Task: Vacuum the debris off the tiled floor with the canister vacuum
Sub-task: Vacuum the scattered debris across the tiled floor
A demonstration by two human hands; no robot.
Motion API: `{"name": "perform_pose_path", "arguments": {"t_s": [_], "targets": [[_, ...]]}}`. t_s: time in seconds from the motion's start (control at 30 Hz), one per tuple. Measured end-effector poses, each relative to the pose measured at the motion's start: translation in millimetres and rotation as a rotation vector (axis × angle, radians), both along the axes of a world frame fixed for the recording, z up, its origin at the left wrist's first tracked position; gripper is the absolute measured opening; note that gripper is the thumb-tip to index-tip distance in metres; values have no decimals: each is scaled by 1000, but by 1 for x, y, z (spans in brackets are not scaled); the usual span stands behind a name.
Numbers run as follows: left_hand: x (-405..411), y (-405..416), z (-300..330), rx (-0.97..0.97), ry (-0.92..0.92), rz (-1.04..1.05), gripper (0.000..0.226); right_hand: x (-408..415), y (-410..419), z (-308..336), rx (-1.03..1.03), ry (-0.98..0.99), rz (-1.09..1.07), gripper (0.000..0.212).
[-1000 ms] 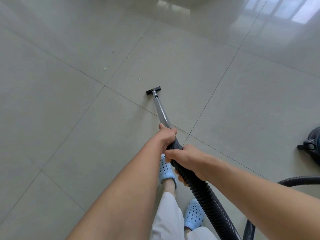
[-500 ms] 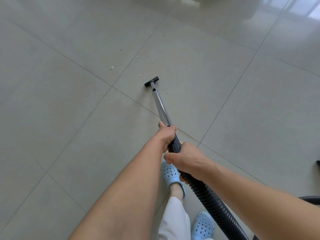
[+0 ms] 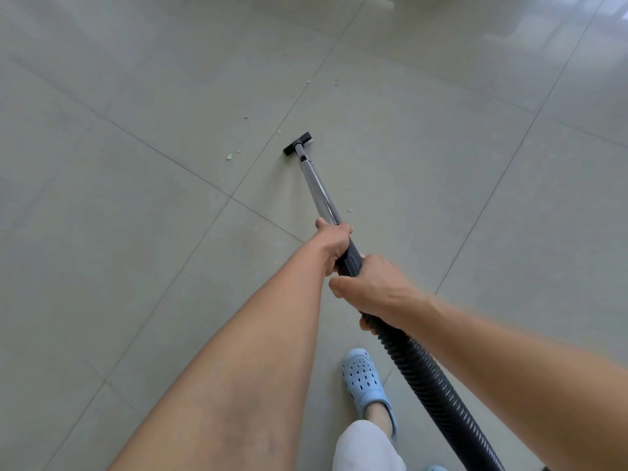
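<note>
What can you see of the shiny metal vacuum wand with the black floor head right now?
The shiny metal vacuum wand is a straight chrome tube slanting down and away to a small black T-shaped floor head on the grey tiled floor. Its near end joins a black handle cuff and ribbed black hose. The left hand grips the joint; the right hand holds the cuff behind it.

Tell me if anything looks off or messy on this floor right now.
Only the debris: pale crumbs lie left of the vacuum head, more specks are scattered on the tiles beyond it, and one bit sits beside the metal wand. Nothing looks damaged.
</note>
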State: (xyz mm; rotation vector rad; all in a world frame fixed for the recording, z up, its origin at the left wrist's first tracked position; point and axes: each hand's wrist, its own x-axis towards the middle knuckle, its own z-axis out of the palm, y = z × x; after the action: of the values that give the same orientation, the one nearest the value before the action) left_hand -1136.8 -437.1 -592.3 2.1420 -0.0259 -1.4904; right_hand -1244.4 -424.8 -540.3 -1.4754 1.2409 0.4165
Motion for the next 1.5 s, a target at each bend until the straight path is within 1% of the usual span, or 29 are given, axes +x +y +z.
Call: {"name": "perform_pose_path", "arguments": {"t_s": [0.23,0.57,1.3,1.5], "targets": [[25,-44,-4,-16,14,-33,33,26,-39,-1,-51,24,16,14],[19,-45,0,-17,24,-43,35,22,-42,6,-46,29,40,14],[-79,5,11,1,41,-88,34,-76,10,20,-5,42,10,12],[-112,29,15,23,41,-126,32,-109,35,16,27,37,-16,15]]}}
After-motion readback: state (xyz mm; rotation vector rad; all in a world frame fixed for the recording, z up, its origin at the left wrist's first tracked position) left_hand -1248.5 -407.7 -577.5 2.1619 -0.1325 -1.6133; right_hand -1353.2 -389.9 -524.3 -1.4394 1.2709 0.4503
